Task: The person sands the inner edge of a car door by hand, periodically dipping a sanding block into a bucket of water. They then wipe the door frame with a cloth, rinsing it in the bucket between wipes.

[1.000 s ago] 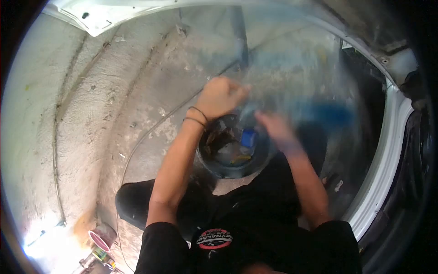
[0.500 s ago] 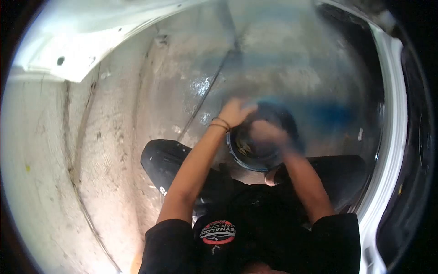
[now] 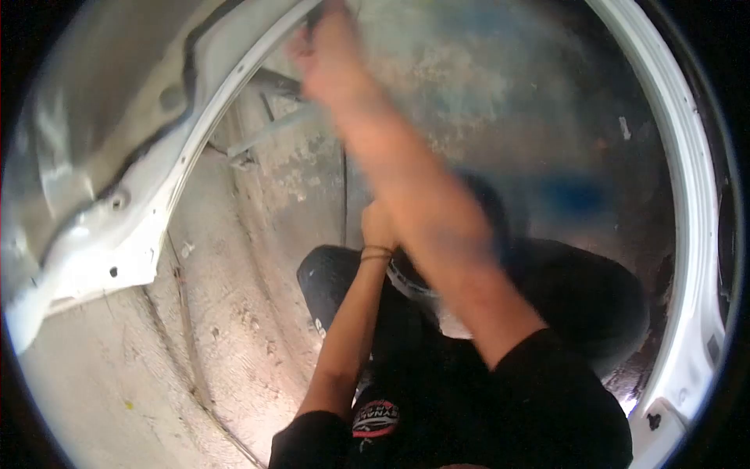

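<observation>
My right hand (image 3: 326, 51) is raised at the top, blurred, beside the edge of a white curved metal panel (image 3: 183, 160) that looks like part of a vehicle body. Its fingers are curled in, with a small dark thing at them that I cannot make out. My left hand (image 3: 378, 227), with dark bands at the wrist, is down at the left side of a dark round bucket (image 3: 408, 283) between my legs. My right forearm crosses over the bucket and hides most of it, along with the fingers of my left hand.
A second white curved frame (image 3: 687, 180) runs down the right side. The worn concrete floor (image 3: 211, 328) has a crack and a thin line along it on the left. A blue blurred patch (image 3: 576, 195) shows right of the bucket.
My right hand has come up out of the bucket and across to the upper left panel. My left hand stays by the bucket. The view has shifted, so more of the panel shows.
</observation>
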